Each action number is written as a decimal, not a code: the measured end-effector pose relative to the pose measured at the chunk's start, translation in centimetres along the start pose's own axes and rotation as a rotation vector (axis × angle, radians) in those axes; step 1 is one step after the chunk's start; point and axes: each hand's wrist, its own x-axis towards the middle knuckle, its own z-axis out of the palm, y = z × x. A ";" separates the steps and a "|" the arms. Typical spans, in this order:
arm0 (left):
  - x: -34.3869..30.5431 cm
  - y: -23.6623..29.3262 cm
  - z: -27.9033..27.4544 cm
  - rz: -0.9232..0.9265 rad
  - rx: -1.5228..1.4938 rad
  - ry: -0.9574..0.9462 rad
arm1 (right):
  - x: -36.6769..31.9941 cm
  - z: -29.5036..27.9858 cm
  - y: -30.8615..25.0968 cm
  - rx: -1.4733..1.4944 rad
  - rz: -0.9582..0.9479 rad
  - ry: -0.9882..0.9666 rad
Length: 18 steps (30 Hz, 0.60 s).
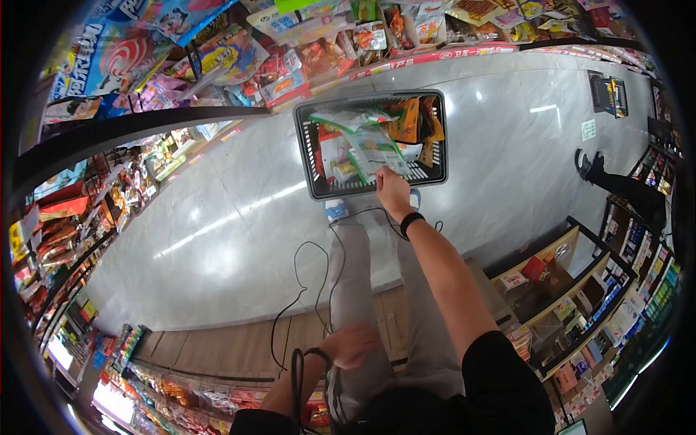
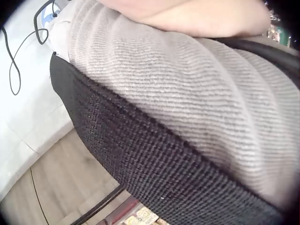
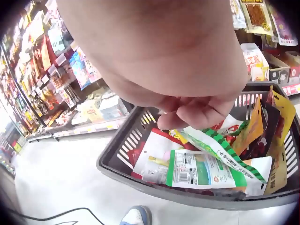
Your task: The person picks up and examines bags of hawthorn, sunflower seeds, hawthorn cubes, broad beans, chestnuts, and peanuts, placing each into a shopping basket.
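My right hand (image 1: pixel 392 193) is over the near side of a dark shopping basket (image 1: pixel 310 163) on the floor. In the right wrist view its fingers (image 3: pixel 199 115) are curled, their tips right at a green-striped snack bag (image 3: pixel 225 152); I cannot tell whether they pinch it. In front of that bag lies a clear package with a green border (image 3: pixel 201 169). Orange packets (image 1: pixel 407 119) stand at the basket's far right. My left hand (image 1: pixel 353 344) rests on the left thigh, holding nothing; only part of it (image 2: pixel 201 16) shows in the left wrist view.
Racks of snack bags (image 1: pixel 319 58) line the far side and the left. A loose black cable (image 1: pixel 299 250) hangs by my left leg. Wooden shelving (image 1: pixel 533 272) stands at right. Another person's leg (image 1: pixel 627 190) and a second basket (image 1: pixel 607 94) are farther right.
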 end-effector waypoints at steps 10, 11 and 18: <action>2.9 6.2 -2.0 -0.211 0.230 -0.215 | -11.5 -19.3 -6.2 0.250 -0.025 -0.091; 3.4 7.2 -1.9 -0.320 0.257 -0.309 | -13.0 -21.5 -7.1 0.250 -0.019 -0.113; 7.7 12.5 -4.1 -0.570 0.342 0.058 | -20.8 -35.0 -13.0 0.360 -0.156 -0.133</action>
